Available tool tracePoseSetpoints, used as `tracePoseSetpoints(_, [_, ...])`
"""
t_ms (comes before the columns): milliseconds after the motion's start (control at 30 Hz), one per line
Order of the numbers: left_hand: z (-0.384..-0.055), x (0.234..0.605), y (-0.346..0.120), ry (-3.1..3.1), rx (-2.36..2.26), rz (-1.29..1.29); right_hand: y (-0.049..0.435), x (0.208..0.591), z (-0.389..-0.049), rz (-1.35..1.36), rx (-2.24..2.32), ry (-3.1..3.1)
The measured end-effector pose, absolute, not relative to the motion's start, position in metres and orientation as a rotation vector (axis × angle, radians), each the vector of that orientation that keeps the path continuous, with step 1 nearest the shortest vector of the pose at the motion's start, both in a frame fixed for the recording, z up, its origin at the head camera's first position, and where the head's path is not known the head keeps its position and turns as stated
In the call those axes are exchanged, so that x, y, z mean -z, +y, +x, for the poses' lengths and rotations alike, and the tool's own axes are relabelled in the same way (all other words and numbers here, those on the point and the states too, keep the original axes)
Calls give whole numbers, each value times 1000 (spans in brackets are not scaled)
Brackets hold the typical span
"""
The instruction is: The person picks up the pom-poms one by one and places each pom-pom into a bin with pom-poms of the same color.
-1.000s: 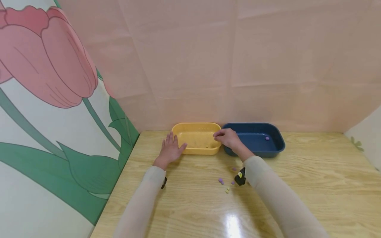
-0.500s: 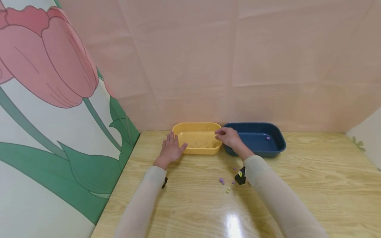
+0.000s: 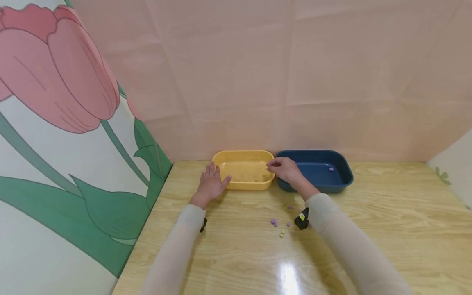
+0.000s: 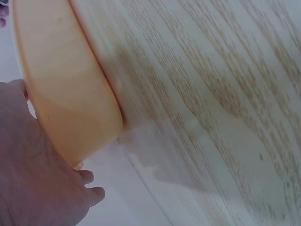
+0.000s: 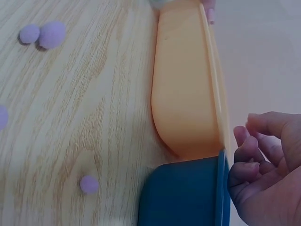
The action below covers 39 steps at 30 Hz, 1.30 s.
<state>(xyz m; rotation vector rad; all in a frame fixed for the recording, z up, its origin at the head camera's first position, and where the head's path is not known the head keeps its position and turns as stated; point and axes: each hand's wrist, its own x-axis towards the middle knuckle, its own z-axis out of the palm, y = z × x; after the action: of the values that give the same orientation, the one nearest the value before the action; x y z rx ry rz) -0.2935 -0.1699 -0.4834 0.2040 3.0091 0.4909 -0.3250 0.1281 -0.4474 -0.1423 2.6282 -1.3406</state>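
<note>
The yellow tub (image 3: 243,187) stands at the back of the table with small yellow pom-poms (image 3: 256,180) inside. My left hand (image 3: 211,184) rests on its near left rim, fingers spread and straight. Over the tub's right end is my right hand (image 3: 285,169), its fingers loosely bent. In the right wrist view the thumb and fingertips (image 5: 253,117) show nothing held between them. Beside the yellow tub sits a dark blue tub (image 3: 313,189) with a purple pom-pom (image 3: 331,169) in it.
Several purple pom-poms (image 3: 273,221) lie loose on the wooden table (image 3: 236,254), with two yellow pom-poms (image 3: 282,232) nearer the front. One is partly behind the right wrist camera (image 3: 301,220). A pink cloth (image 3: 236,82) hangs behind the tubs.
A second yellow pom-pom now shows inside the yellow tub, below my right fingertips. The right wrist has shifted slightly right. My left hand stays on the rim.
</note>
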Motion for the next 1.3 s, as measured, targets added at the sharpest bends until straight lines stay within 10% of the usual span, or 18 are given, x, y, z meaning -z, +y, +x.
tracePoseSetpoints(1300, [-291,482,-169,3014,-503,206,154,443,-245,-406,1311,2656])
